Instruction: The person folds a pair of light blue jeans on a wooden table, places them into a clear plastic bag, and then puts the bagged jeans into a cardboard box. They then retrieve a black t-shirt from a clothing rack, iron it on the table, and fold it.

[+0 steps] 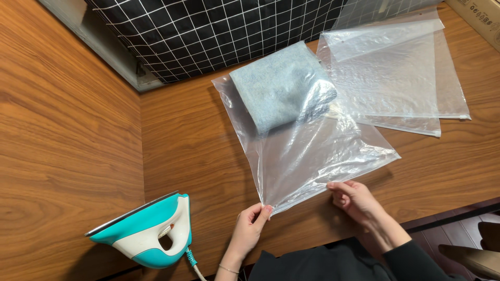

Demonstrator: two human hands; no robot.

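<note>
A clear plastic bag [312, 156] lies on the wooden table [198, 140], with a folded light blue cloth [276, 86] pushed into its far end. My left hand [250, 229] pinches the bag's near left corner between thumb and fingers. At the bag's near edge, further right, my right hand [357, 200] holds the plastic with curled fingers.
A teal and white iron [151, 231] stands on its heel at the near left, its cord trailing down. A stack of empty clear bags [401, 73] lies at the far right. A black grid-patterned fabric [219, 31] hangs at the back. A cardboard box [482, 15] sits in the far right corner.
</note>
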